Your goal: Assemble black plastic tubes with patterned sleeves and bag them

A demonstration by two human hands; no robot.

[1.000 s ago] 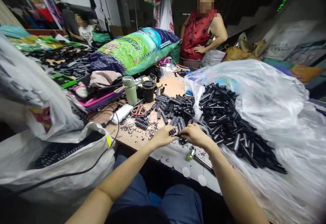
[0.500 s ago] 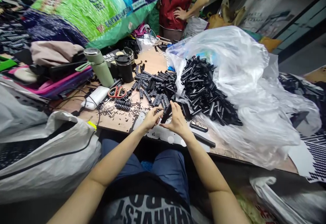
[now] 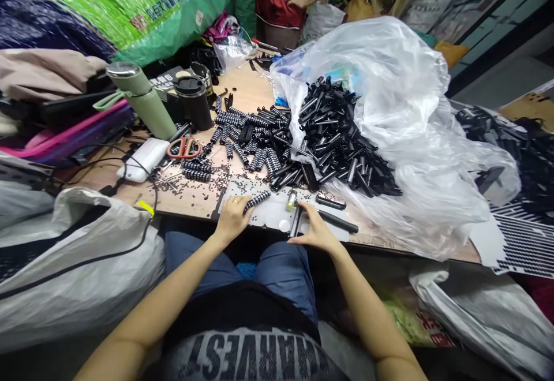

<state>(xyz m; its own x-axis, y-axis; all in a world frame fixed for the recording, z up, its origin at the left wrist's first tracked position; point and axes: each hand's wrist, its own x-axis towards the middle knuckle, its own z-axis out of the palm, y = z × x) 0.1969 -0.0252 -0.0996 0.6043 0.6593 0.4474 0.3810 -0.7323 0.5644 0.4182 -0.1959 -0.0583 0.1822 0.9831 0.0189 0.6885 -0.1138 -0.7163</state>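
My left hand point(image 3: 234, 218) is closed on one end of a black cylinder studded with white rows point(image 3: 258, 200), held slanted just over the pale mat point(image 3: 264, 218) at the table's front edge. To its right, my right hand point(image 3: 319, 230) grips a slim black plastic piece point(image 3: 295, 223) between thumb and fingers. A small clear and yellow-green object point(image 3: 291, 200) is at the upper end of that piece; I cannot tell what it is. Beyond the hands lie several more studded cylinders point(image 3: 246, 133). A heap of black plastic parts point(image 3: 341, 138) spills from a clear plastic bag point(image 3: 402, 86).
Red-handled scissors point(image 3: 184, 148), a white box-like device point(image 3: 142, 160), a green bottle point(image 3: 145, 104) and a black cup point(image 3: 194, 104) stand at left. Tiny black bits litter the tabletop. Right of the mat lies a black rod point(image 3: 340, 221). A person point(image 3: 283, 0) stands across the table.
My hands have moved apart from around one black piece. The left one now holds a studded cylinder, further left. My right hand is lower, near the table edge. The view has shifted.
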